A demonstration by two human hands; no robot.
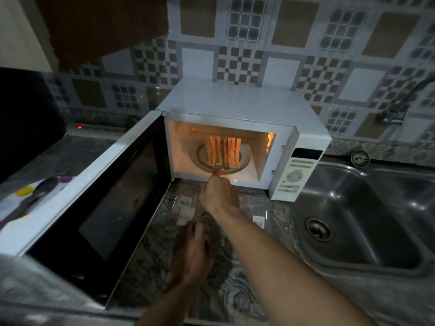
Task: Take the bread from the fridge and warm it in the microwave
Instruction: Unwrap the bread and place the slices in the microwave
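Note:
A white microwave stands on the counter with its door swung wide to the left and its inside lit orange. Several bread slices stand on edge on the glass turntable inside. My right hand reaches to the microwave's opening and pinches the front rim of the turntable. My left hand lies lower on the counter with its fingers stretched toward a clear plastic bag, touching its near edge.
A steel sink with a drain lies to the right, and a tap stands above it. Left of the door sits a white board with colourful utensils. The marbled counter runs to a front edge. Tiled wall behind.

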